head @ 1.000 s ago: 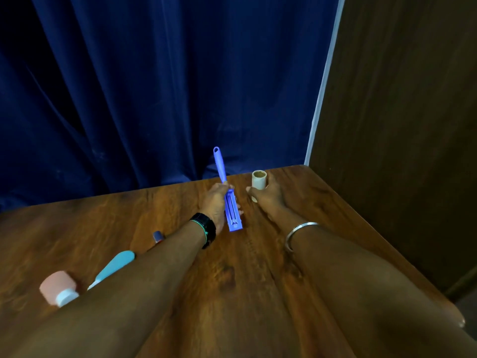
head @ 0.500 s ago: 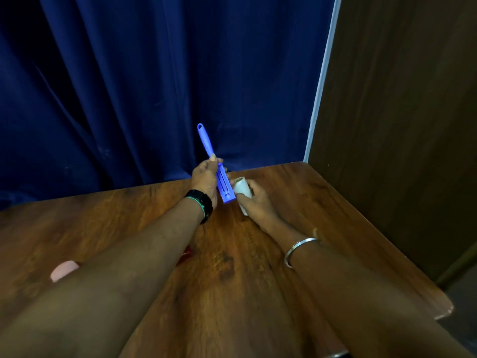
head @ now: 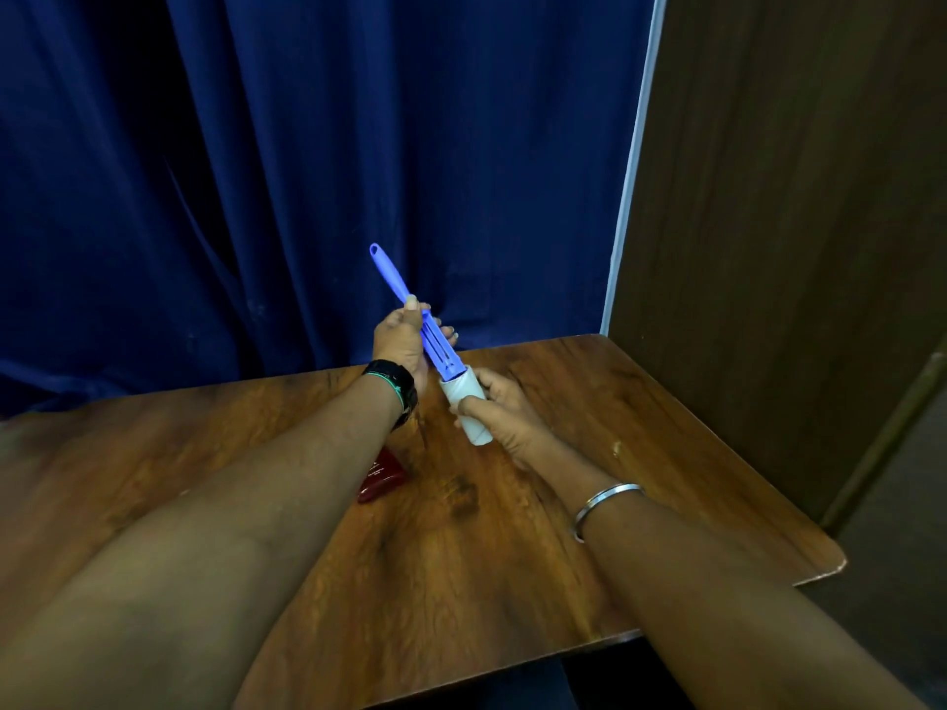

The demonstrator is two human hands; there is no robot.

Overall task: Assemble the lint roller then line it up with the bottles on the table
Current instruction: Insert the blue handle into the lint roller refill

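Note:
My left hand (head: 402,340) grips the blue lint roller handle (head: 392,279) around its middle, held in the air above the far part of the wooden table (head: 666,453). The handle slants, its loop end up and left, its slotted frame end down and right. My right hand (head: 505,412) is closed around the white paper roll (head: 464,397). The frame's tip sits just inside the roll's upper opening. A dark red bottle (head: 382,476) lies on the table under my left forearm, partly hidden. The other bottles are hidden.
A dark blue curtain (head: 307,171) hangs behind the table. A brown wooden panel (head: 794,197) stands along the right side. The table's right corner (head: 835,561) and near edge are in view.
Both hands lifted off the table. The roll, held upright beside the handle a second ago, is now tilted in line with it, and the frame's tip has entered the roll.

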